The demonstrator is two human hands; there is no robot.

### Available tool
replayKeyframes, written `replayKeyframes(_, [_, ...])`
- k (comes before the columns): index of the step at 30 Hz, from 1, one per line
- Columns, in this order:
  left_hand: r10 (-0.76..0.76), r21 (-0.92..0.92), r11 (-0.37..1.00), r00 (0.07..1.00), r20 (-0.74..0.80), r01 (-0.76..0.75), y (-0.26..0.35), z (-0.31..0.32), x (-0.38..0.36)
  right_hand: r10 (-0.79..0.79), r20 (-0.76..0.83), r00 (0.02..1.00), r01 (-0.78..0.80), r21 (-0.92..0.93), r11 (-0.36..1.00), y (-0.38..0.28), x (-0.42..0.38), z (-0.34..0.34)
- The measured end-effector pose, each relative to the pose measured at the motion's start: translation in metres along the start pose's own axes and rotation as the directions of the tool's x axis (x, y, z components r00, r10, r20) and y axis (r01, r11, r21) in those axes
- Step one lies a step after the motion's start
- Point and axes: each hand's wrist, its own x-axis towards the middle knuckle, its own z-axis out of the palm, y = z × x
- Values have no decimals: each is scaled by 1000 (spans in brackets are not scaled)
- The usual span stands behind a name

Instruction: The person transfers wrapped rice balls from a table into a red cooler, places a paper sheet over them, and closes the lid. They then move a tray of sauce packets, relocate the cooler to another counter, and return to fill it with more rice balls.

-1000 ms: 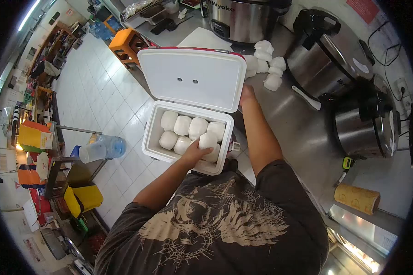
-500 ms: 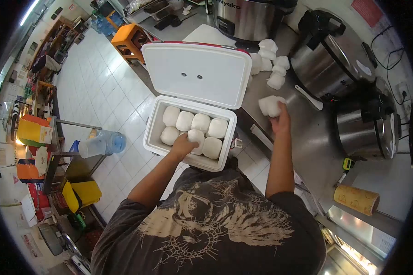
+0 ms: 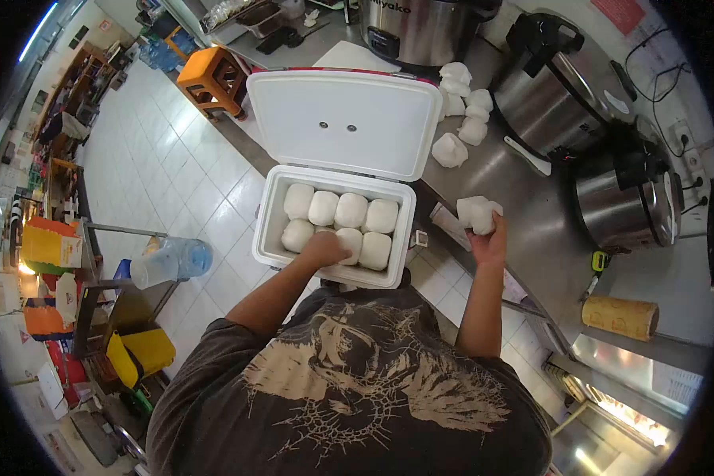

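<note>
A white cooler box (image 3: pixel 263 230) stands with its lid raised in front of me, with two rows of white, rounded wrapped bundles (image 3: pixel 323 208) inside. My left hand (image 3: pixel 324 249) reaches into the near row and touches the side of a bundle (image 3: pixel 349 244); its fingertips are hidden between bundles. Above the steel counter at the right, my right hand (image 3: pixel 488 239) grips a white wrapped bundle (image 3: pixel 476 213), or perhaps two pressed together, in its fingers. More such bundles (image 3: pixel 450 150) lie on the counter behind the lid.
Large steel cookers (image 3: pixel 547 103) line the back of the counter (image 3: pixel 523 230), with a white paddle (image 3: pixel 527 155) beside them. An orange stool (image 3: pixel 213 79) stands on the tiled floor at left, and a large clear blue water jug (image 3: pixel 186 259) sits nearer.
The bundle at my left hand now sits lower in the row and farther right, with my fingers at its left side. My right hand still holds its bundle, slightly lower in view.
</note>
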Motion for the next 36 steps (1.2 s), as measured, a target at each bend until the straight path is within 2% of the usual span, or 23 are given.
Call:
replayKeyframes(2, [58, -21, 998, 989, -134, -61, -23, 22, 13, -15, 19, 1000, 14, 34, 999, 9, -13, 8])
replayKeyframes(4, [93, -160, 979, 976, -195, -125, -26, 12, 3, -19, 19, 1000, 18, 43, 999, 15, -33, 24])
replayKeyframes(6, [105, -416, 893, 978, -182, -173, -28, -7, -19, -14, 12, 1000, 14, 12, 1000, 23, -56, 39])
replayKeyframes(9, [245, -395, 878, 963, -110, -269, -48, -6, -9, 5, 27, 1000, -4, -45, 999, 38, -77, 57])
replayKeyframes(12, [314, -455, 831, 945, -89, -319, -68, 4, 4, 37, 38, 999, -36, -34, 999, 63, -88, 69])
replayKeyframes(15, [429, -445, 775, 891, -149, -448, -92, 24, 26, 62, 64, 996, -60, -26, 998, 98, -101, 88])
replayKeyframes(17, [404, -571, 753, 915, 7, -328, -92, 13, 12, 92, 129, 987, -81, -89, 993, 122, -110, 100])
replayKeyframes(18, [396, -623, 738, 914, 89, -259, -91, 7, 8, 90, 87, 992, -82, -92, 992, 135, -117, 108])
replayKeyframes(21, [429, -632, 730, 894, 126, -261, -97, 6, 13, 121, 87, 989, -107, -154, 982, 174, -123, 112])
replayKeyframes(22, [453, -712, 662, 882, 130, -235, -98, 4, 10, 146, 110, 983, -129, -149, 980, 177, -138, 131])
replayKeyframes(24, [499, -846, 507, 857, 131, -166, -102, 1, 6, 177, 41, 983, -168, -168, 971, 196, -142, 133])
replayKeyframes(25, [449, -871, 481, 882, 144, -102, -103, 1, 5, 188, 13, 982, -183, -175, 967, 202, -139, 133])
replayKeyframes(27, [346, -907, 420, 922, 175, 15, -105, -8, 0, 193, 125, 973, -159, -245, 956, 209, -143, 139])
replayKeyframes(29, [433, -968, 235, 882, 186, 89, -108, -19, -7, 207, 172, 963, -145, -319, 937, 214, -149, 149])
replayKeyframes(30, [475, -981, 137, 860, 189, 140, -107, -25, -17, 197, 147, 969, -139, -332, 933, 219, -151, 152])
replayKeyframes(33, [443, -962, 273, 889, 112, -15, -100, -31, -29, 196, 118, 974, -123, -453, 883, 224, -161, 173])
replayKeyframes(36, [423, -912, 391, 904, 58, -124, -104, -33, -24, 183, 145, 972, -113, -393, 912, 228, -160, 175])
